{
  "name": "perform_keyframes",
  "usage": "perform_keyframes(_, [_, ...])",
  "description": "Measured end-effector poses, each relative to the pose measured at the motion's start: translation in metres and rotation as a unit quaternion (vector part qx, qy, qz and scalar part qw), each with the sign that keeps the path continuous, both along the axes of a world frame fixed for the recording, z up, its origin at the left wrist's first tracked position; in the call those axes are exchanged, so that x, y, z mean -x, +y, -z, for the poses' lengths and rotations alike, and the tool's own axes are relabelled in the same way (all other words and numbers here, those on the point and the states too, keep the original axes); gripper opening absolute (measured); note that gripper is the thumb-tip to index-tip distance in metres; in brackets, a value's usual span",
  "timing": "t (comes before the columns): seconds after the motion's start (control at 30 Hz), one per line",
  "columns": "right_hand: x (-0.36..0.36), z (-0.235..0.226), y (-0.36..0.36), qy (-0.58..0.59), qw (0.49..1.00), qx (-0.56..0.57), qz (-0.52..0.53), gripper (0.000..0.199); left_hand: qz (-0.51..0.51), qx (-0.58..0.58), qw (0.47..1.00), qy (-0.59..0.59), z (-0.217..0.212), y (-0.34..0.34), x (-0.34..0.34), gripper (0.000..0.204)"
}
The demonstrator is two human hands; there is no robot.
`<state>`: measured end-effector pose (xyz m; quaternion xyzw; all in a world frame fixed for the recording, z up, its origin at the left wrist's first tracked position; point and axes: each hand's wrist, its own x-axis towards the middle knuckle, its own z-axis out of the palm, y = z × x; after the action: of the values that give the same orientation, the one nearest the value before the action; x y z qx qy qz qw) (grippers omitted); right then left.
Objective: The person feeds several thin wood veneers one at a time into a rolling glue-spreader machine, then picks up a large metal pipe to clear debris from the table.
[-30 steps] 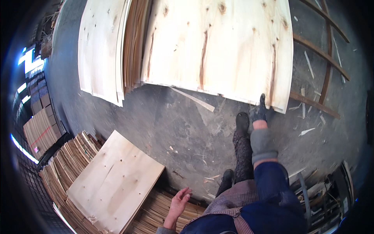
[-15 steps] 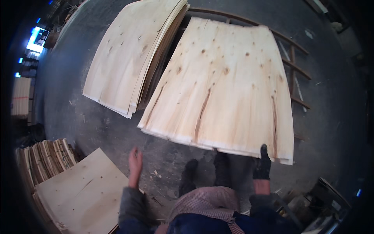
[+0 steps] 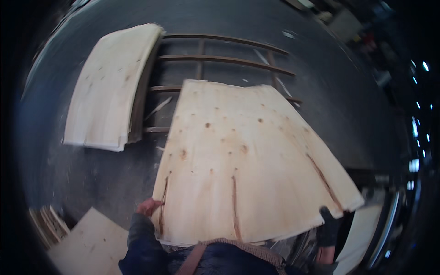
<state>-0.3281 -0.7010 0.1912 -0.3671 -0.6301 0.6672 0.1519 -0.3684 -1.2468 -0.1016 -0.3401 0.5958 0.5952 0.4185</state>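
A large pale wood veneer sheet (image 3: 215, 151) with knots and dark brown cracks spreads in front of me, its near edge against my body. My bare left hand (image 3: 149, 206) grips its left edge near the lower corner, the fingertips on top. At the near right edge my right hand (image 3: 327, 229), in a black glove, holds the veneer with the thumb over it; the other fingers are hidden beneath. Several sheet edges show at the near side, so I cannot tell whether it is one sheet or a few.
A veneer stack (image 3: 105, 87) stands at the far left beside a brown slatted frame (image 3: 220, 58) on the dark floor. More sheets (image 3: 96, 243) and a bundle of veneer (image 3: 50, 224) lie at the lower left. Another pale board (image 3: 362, 233) leans at the lower right.
The veneer has come toward me and off the slatted frame, uncovering its bars. My left hand has gone from free to gripping the left edge. My view has turned right.
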Motion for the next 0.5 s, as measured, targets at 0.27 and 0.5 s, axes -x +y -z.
perform_keyframes(0.27, [-0.088,-0.012,0.050,-0.009,0.994,-0.110,-0.020,0.022,-0.081,-0.116,0.982,0.126,-0.091,0.126,-0.014,0.049])
perform_keyframes(0.5, [-0.130,0.046,0.048,0.081,0.985,-0.151,0.027,0.029,0.144,-0.082,0.951,0.260,-0.092,0.206,0.139,0.043])
